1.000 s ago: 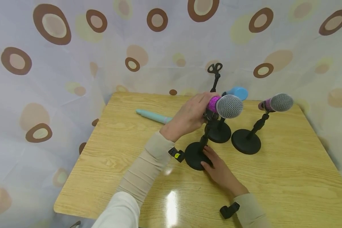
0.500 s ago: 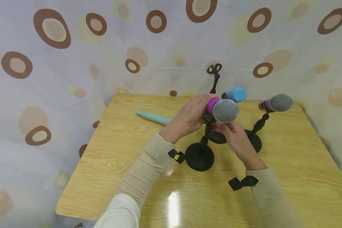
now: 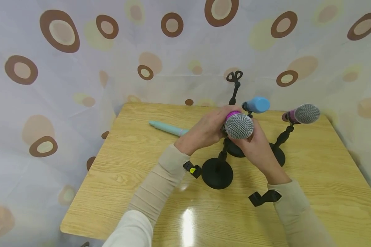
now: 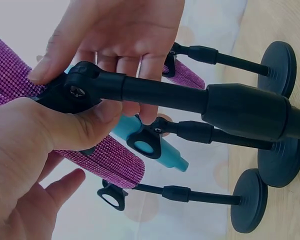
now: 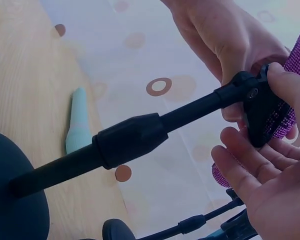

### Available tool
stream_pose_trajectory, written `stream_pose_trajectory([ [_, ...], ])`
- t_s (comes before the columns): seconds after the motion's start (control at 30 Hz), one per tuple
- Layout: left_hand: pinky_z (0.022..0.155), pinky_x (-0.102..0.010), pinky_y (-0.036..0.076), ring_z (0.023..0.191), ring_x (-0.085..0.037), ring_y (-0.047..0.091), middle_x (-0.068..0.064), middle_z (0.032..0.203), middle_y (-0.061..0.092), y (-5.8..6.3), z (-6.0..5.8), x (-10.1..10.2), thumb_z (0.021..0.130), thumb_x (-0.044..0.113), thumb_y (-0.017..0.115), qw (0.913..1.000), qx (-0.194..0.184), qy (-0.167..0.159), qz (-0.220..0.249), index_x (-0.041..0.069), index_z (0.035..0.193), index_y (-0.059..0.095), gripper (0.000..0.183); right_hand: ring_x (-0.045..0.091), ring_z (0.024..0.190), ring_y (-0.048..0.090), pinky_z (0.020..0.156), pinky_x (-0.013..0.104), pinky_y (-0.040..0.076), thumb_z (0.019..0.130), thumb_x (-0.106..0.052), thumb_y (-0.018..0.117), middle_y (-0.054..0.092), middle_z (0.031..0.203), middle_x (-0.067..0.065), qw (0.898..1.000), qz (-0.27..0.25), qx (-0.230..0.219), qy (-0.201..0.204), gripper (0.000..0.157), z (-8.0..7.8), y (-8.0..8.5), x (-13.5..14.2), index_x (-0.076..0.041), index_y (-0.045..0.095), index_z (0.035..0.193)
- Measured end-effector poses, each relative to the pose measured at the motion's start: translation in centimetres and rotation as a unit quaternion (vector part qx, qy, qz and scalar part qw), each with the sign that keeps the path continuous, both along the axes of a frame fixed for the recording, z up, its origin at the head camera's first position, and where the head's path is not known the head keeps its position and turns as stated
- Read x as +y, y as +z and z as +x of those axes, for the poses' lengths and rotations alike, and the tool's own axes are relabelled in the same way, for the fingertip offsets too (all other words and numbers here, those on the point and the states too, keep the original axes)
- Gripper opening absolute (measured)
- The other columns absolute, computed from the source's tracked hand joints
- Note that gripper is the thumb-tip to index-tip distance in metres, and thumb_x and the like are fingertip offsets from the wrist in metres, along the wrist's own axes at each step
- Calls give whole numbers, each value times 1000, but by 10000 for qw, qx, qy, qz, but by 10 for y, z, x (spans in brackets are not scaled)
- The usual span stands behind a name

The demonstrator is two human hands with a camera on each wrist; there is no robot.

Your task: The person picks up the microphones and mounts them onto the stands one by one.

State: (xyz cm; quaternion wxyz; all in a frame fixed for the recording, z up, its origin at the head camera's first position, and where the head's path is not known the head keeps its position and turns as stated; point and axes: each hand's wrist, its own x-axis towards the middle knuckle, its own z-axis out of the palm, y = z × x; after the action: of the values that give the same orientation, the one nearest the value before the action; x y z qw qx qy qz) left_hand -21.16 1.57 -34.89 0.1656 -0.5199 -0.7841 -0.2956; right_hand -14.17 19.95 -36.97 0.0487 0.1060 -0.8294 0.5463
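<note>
A microphone with a sparkly purple handle and silver mesh head point(image 3: 239, 126) sits in the clip point(image 5: 260, 107) of the nearest black stand point(image 3: 217, 173). My left hand point(image 3: 204, 130) grips the handle, its thumb point(image 4: 102, 112) lying across the clip. From the other side, my right hand point(image 3: 259, 151) holds the microphone at the clip. Its thumb point(image 5: 280, 77) touches the clip's edge while the other fingers are partly bent beneath, as the right wrist view shows. In the head view the two hands hide most of the handle.
Behind stand a blue microphone point(image 3: 257, 104) on its stand, an empty-clipped stand point(image 3: 235, 85) and, to the right, another purple microphone point(image 3: 306, 114) on a stand. A pale teal microphone-like stick point(image 3: 167, 127) lies on the wooden table point(image 3: 120, 171). A patterned curtain point(image 3: 179, 51) hangs behind.
My right hand has left the stand's base and come up to the microphone at the clip. The mesh head has swung left and down, facing the head camera more. My left hand keeps its grip.
</note>
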Motion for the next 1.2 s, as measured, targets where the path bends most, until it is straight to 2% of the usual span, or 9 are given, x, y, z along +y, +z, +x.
stream_pose_trajectory([
  [0.2,116,-21,32,124,-19,54,-7,133,55,3,1,-1,84,-9,70,9998,-162,-121,-18,6,138,43,62,29,127,45,110,59,40,93,-15,68,40,141,17,9998,92,149,-85,68,-1,2,-3,0,25,143],
  [0.37,117,-21,31,129,-20,52,-8,137,55,3,3,-1,85,-5,71,9998,-184,-49,-57,4,138,44,60,28,134,38,113,57,37,93,-11,68,31,145,14,9994,-278,149,-111,66,-3,0,-6,-5,22,139],
  [0.43,117,-21,31,130,-20,52,-8,137,55,3,4,-1,84,-4,72,9998,-194,-5,-90,4,138,44,61,26,135,38,113,50,40,92,-10,69,30,147,12,9990,-416,143,-97,67,-3,-2,-6,-8,22,140],
  [0.6,119,-22,28,132,-20,50,-8,137,56,6,4,1,82,-7,72,9993,-104,126,-340,6,138,44,64,17,131,39,104,19,44,91,-10,70,32,145,5,9990,-439,65,-97,71,-2,0,-2,-12,22,143],
  [0.7,119,-21,27,132,-19,51,-8,137,56,9,5,3,80,-8,72,9988,-110,148,-461,7,137,45,65,13,127,38,99,12,42,90,-11,72,33,142,4,9991,-406,-86,-42,71,-2,5,1,-15,23,141],
  [0.83,119,-21,27,132,-20,51,-8,138,55,10,7,2,80,-7,72,9985,-179,162,-488,6,137,45,64,13,127,40,97,10,43,88,-7,73,34,143,6,9987,-436,-204,166,68,-2,12,4,-18,24,134],
  [0.93,119,-21,27,133,-20,50,-9,140,54,9,9,1,81,-4,75,9986,-142,215,-469,7,138,45,65,16,128,41,94,11,47,87,-1,72,34,144,7,9958,-805,-221,363,65,-2,13,3,-20,27,130],
  [1.1,119,-21,26,132,-21,50,-9,138,56,6,10,0,78,0,80,9994,-67,165,-312,6,135,48,65,18,121,46,90,16,53,90,5,65,37,136,6,9848,-1639,-159,549,59,2,2,2,-23,30,127],
  [1.2,119,-20,26,132,-21,50,-9,137,56,6,11,1,77,1,82,9995,-6,140,-275,6,132,49,64,18,120,46,90,15,52,90,6,65,37,133,5,9871,-1540,37,427,58,4,-2,3,-24,32,126],
])
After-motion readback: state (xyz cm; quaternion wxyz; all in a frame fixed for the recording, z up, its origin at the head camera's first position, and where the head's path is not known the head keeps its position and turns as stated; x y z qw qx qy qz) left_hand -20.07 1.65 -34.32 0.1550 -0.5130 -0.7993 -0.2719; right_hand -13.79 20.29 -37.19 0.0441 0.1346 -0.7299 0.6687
